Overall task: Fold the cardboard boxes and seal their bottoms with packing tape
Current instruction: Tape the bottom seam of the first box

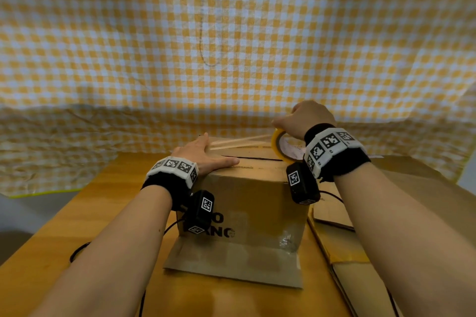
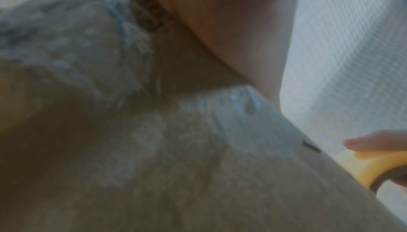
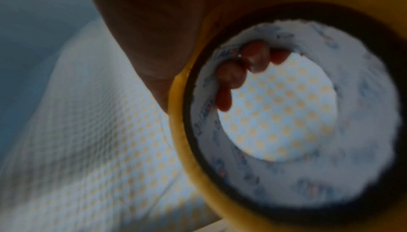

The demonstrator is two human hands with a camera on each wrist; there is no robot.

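A brown cardboard box point(image 1: 247, 203) stands upside down on the wooden table point(image 1: 85, 216), its bottom flaps closed on top with a dark seam between them. My left hand point(image 1: 206, 153) lies flat with straight fingers on the box's top left, pressing down the end of a clear tape strip point(image 1: 239, 142). The strip stretches right to a yellow tape roll point(image 1: 279, 147), which my right hand point(image 1: 306, 118) grips above the box's far right edge. In the right wrist view the fingertips point(image 3: 253, 59) curl through the roll's core point(image 3: 308, 174). The left wrist view shows the box face point(image 2: 198, 183) and roll point(image 2: 378, 167), blurred.
Flattened cardboard point(image 1: 386, 213) lies on the table to the right of the box. A yellow-and-white checked cloth point(image 1: 231, 33) hangs behind and drapes past the table's far edge. A loose flap point(image 1: 231, 265) spreads on the table toward me. Black cables point(image 1: 79, 249) trail at the left.
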